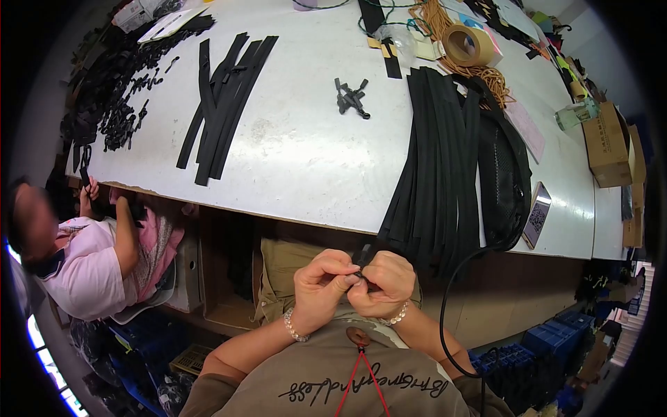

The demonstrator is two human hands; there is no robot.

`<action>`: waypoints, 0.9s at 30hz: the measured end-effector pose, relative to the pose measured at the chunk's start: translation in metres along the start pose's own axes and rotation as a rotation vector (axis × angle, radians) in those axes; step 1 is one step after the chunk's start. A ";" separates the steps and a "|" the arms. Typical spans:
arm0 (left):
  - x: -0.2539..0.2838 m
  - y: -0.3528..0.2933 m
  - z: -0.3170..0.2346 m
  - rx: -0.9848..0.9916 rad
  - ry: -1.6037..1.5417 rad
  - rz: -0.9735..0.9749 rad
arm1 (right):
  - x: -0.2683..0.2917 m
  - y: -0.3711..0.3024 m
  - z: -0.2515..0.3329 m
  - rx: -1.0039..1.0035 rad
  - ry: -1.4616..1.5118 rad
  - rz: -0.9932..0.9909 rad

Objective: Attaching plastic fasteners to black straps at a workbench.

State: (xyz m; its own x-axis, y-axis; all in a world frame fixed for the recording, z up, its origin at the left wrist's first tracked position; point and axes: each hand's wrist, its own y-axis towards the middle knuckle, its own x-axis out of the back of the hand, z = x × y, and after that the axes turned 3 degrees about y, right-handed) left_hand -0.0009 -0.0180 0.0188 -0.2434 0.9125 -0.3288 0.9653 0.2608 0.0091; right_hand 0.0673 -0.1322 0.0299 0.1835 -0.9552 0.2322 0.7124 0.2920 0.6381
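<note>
Beyond the fingers to the right, the long black strips (438, 167) look light and limp, easiest gripped near one end. The left hand (324, 288) and right hand (384, 283) meet, wrists angled inward, outer fingers curled; thumb-and-finger pinches press a small black piece (363, 261) between their tips. It seems light and firm, best held by its edges.

wearer's two hands (323, 286), two beaded bracelets (294, 326), one pendant (358, 337)
</note>
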 end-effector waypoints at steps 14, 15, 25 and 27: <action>0.001 0.001 0.000 -0.012 0.086 -0.027 | 0.006 0.003 -0.005 0.161 -0.178 0.064; 0.001 0.003 -0.001 -0.011 0.086 -0.027 | 0.008 0.002 -0.007 0.161 -0.178 0.064; 0.016 0.017 -0.002 0.388 0.250 -0.035 | 0.014 -0.027 -0.009 -0.847 0.297 0.119; 0.024 0.022 0.004 0.452 0.196 -0.030 | 0.015 -0.028 -0.014 -1.049 0.448 0.120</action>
State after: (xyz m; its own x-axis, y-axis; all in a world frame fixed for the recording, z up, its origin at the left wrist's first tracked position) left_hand 0.0151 0.0079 0.0073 -0.2426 0.9602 -0.1384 0.8912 0.1642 -0.4228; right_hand 0.0601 -0.1556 0.0053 0.3629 -0.9169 -0.1660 0.8496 0.3987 -0.3453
